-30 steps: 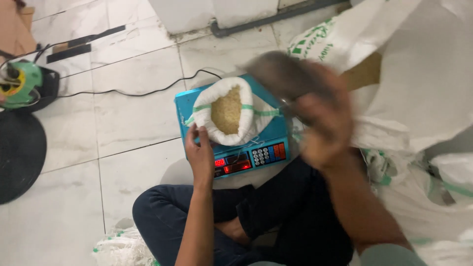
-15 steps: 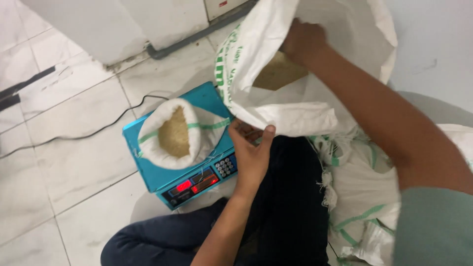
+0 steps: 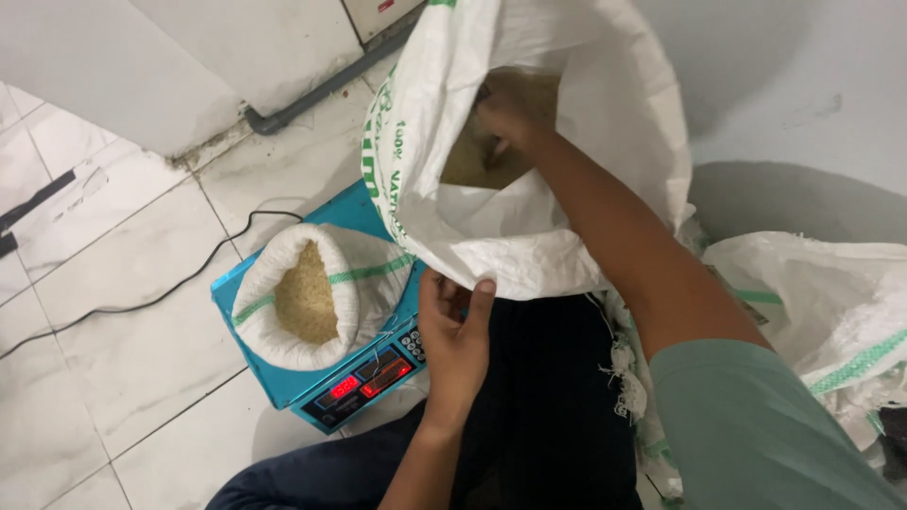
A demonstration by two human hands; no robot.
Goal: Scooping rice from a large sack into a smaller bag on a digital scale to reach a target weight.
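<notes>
1. The right hand (image 3: 510,113) is reached deep inside the big sack (image 3: 567,198), fingers curled down into the grain (image 3: 472,165) there; whether it grips anything I cannot tell, as the fingertips are hidden.
2. The left hand (image 3: 455,331) is closed on the lower rim of the big sack, thumb on the outside and fingers tucked under the fold, holding the mouth open.
3. The big sack is white woven plastic with green print, leaning over the person's lap and partly overhanging the scale (image 3: 321,392).
4. The scale is blue with a red lit display, resting on the tiled floor (image 3: 113,349).
5. On the scale sits a small sack (image 3: 364,274), its rim rolled down, partly filled with the same tan grain.
6. A black cord (image 3: 151,297) runs from the scale across the floor.
7. Another white sack (image 3: 831,302) with green stripes lies to the right, just beside the person's sleeve (image 3: 756,425).
</notes>
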